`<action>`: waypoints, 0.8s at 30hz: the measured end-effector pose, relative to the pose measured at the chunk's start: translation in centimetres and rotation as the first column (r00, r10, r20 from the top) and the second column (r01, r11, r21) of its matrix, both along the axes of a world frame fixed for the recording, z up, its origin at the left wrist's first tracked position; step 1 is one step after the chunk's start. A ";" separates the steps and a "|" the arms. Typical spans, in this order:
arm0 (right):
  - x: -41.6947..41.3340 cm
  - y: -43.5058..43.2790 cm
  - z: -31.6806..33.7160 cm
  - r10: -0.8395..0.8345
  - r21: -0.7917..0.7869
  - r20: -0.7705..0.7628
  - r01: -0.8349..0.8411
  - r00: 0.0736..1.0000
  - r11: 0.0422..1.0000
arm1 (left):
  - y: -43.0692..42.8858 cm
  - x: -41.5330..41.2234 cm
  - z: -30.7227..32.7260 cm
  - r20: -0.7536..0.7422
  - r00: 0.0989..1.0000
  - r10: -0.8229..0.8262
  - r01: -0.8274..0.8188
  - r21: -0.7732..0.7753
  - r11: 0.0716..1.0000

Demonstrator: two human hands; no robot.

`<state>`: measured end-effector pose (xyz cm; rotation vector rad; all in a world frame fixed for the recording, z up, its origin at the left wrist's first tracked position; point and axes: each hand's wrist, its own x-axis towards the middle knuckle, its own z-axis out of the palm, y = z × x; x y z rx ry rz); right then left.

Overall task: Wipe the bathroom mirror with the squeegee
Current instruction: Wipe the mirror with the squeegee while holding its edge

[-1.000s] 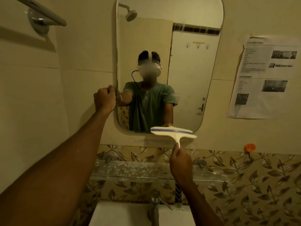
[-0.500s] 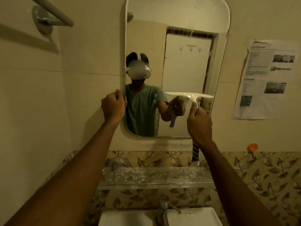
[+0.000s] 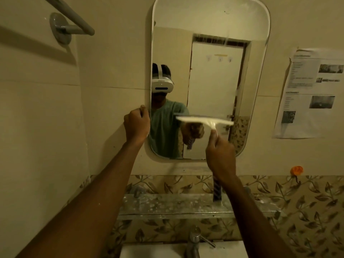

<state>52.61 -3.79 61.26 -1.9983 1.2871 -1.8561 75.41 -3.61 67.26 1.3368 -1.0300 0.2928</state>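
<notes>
A tall mirror (image 3: 210,30) with rounded corners hangs on the cream tiled wall. My left hand (image 3: 136,125) grips the mirror's left edge at mid height. My right hand (image 3: 220,155) holds the handle of a white squeegee (image 3: 204,121). Its blade lies level against the lower right part of the glass. The striped lower end of the handle sticks out below my wrist. The glass reflects a person in a green shirt with a white headset, and a white door.
A speckled glass shelf (image 3: 176,203) runs under the mirror, above a tap (image 3: 193,241) and a white basin (image 3: 152,251). A towel rail (image 3: 72,17) is fixed upper left. A printed paper (image 3: 312,92) and an orange hook (image 3: 296,170) are on the right wall.
My right hand lifted the squeegee from below the mirror's bottom edge onto the lower right glass. My left hand kept its hold on the left edge. The view shifted upward.
</notes>
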 end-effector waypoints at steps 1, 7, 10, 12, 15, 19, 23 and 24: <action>0.5 -0.3 2.1 0.003 -0.029 -0.010 -0.003 1.000 1.000 | 0.0 0.0 0.0 -0.001 1.000 0.005 -0.005 -0.001 1.000; 2.5 -0.5 -0.5 0.056 0.040 -0.047 -0.054 0.997 0.998 | -0.4 0.2 0.1 -0.086 0.996 -0.040 0.041 0.012 0.999; 2.5 0.9 -7.9 0.031 0.185 -0.150 -0.003 0.988 0.983 | -0.4 0.3 0.2 -0.116 0.991 -0.063 0.066 0.019 0.998; 2.2 1.6 -10.9 0.023 0.233 -0.215 0.028 0.976 0.972 | -0.3 0.3 0.2 -0.122 0.990 -0.071 0.074 0.016 0.997; 1.2 1.8 -10.7 0.046 0.202 -0.241 0.004 0.969 0.979 | -0.3 0.4 0.2 -0.126 0.989 -0.083 0.090 0.049 0.995; 1.0 1.7 -5.3 0.158 0.051 -0.403 -0.150 0.902 0.987 | 0.2 0.1 0.3 -0.147 0.984 -0.100 0.112 0.073 0.991; 1.9 0.1 1.1 0.229 0.021 -0.626 -0.278 0.745 0.960 | 0.4 0.1 0.6 -0.202 0.975 -0.095 0.115 0.087 0.990; 2.0 -0.4 2.2 0.216 0.001 -0.669 -0.289 0.711 0.957 | 0.4 0.1 0.6 -0.209 0.973 -0.097 0.117 0.090 0.989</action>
